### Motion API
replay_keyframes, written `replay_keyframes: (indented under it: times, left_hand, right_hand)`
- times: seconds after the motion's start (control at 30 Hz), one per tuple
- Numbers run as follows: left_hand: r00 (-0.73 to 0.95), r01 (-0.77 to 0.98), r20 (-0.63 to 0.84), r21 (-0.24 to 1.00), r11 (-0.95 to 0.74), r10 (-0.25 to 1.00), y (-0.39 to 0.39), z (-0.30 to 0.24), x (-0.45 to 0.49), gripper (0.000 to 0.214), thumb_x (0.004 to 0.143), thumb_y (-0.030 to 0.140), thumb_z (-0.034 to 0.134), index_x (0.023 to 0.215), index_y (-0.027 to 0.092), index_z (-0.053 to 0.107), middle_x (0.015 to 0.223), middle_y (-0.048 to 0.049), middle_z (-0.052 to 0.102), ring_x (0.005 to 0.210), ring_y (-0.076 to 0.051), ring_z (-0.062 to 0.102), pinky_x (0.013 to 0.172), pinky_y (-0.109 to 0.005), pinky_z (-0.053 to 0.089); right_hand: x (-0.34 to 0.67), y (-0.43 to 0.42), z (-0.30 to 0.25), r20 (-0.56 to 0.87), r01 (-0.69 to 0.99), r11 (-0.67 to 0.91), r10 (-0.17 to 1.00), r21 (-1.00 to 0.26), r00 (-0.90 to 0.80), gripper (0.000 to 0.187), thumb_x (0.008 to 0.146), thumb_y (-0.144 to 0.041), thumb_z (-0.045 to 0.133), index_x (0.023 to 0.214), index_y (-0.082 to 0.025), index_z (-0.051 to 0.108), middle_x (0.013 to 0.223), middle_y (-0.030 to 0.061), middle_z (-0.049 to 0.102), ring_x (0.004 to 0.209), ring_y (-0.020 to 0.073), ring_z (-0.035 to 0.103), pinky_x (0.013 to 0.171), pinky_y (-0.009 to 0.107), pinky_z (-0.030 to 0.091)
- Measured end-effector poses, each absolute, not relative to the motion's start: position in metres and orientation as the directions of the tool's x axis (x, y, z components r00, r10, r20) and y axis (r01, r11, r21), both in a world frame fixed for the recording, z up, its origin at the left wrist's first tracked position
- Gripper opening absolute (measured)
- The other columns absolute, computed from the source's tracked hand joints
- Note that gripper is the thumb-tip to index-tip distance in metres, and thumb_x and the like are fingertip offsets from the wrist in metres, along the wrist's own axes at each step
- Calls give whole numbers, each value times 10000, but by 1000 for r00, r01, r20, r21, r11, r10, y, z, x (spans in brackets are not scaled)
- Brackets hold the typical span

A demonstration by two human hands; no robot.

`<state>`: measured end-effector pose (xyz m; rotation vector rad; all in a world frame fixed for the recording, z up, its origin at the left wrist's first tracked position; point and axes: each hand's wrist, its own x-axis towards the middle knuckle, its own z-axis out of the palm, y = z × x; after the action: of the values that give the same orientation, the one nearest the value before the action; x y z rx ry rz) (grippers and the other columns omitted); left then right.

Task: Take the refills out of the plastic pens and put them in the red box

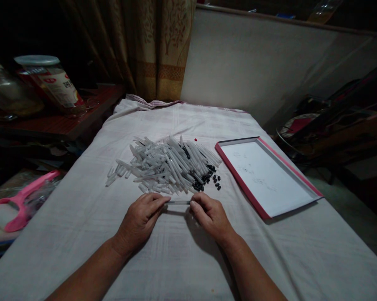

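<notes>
Pen tube (179, 202): judged light, stiff; best held by its ends.
Left fingers (159, 202): clamped on one end.
Right fingers (199, 212): clamped on other.

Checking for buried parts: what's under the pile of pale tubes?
White cloth shows around the pile of tubes, with small black pieces at its near right edge. What lies beneath the middle can't be seen; the tubes cover it.

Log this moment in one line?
Left hand, right hand: holding thin grey tube; beyond: translucent plastic tube pile, small black caps; right: shallow red-sided box
</notes>
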<state>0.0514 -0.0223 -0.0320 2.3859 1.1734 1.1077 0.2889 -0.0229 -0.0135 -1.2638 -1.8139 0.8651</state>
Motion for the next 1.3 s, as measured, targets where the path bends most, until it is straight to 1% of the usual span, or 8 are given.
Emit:
replay_keyframes:
  times: [0.17,0.4,0.6,0.73,0.8,0.93,1.2,1.3]
  left_hand:
    - [379,564,521,526,-637,765,-23,-30,51,266,969,200,560,1201,250,680,982,-45,702,888,-151,661,775,-251,549]
    - [372,558,513,543,-628,774,-23,-32,51,259,971,198,561,1195,254,679,989,-41,709,896,-144,671,790,-240,554]
    - [382,548,498,556,-625,778,-22,-30,51,255,974,225,561,1194,259,685,973,-42,715,878,-146,685,773,-246,566]
    - [399,547,496,547,-635,771,-22,-28,54,252,974,208,556,1192,246,676,973,-49,718,879,-150,685,764,-248,565]
    - [416,551,501,524,-649,758,-23,-27,56,248,974,206,551,1189,239,671,973,-51,721,878,-155,685,768,-260,560]
    - [406,594,510,483,-643,758,-18,-26,54,259,973,257,559,1213,229,651,1033,-69,719,958,-189,669,853,-324,540]
    - [290,850,520,245,-466,803,4,-28,42,242,977,319,519,1089,204,701,1013,-93,679,944,-261,623,823,-405,472]
    - [276,877,481,228,-423,832,6,-30,46,226,958,330,546,1073,220,706,1025,-89,673,974,-270,612,849,-418,452]
  right_hand:
    - [288,-24,-16,154,451,242,962,-859,-225,319,954,-320,456,663,-215,532,544,-27,555,492,111,507,510,208,386]
    - [291,-23,-15,232,479,338,935,-810,-268,193,922,-304,506,773,-203,575,604,-27,579,546,117,536,550,210,398]
    - [291,-23,-14,213,437,318,938,-841,-273,284,945,-299,478,684,-206,541,568,-31,555,515,108,517,530,207,394]
    - [287,-25,-16,162,407,261,952,-875,-261,166,911,-313,561,942,-183,659,612,-24,627,525,118,557,537,213,430]
    - [284,-25,-18,169,399,274,945,-875,-279,256,867,-309,626,1080,-178,680,684,0,693,570,132,605,573,225,469]
    - [285,-23,-20,213,439,315,940,-841,-267,175,883,-274,585,904,-191,738,812,59,762,725,175,688,694,267,514]
    - [302,-15,-14,128,470,174,983,-866,-130,242,866,-323,544,774,-175,711,617,3,653,559,138,588,534,228,440]
    - [302,-15,-15,120,437,149,988,-887,-92,239,852,-329,556,790,-173,725,615,8,661,554,142,592,516,227,444]
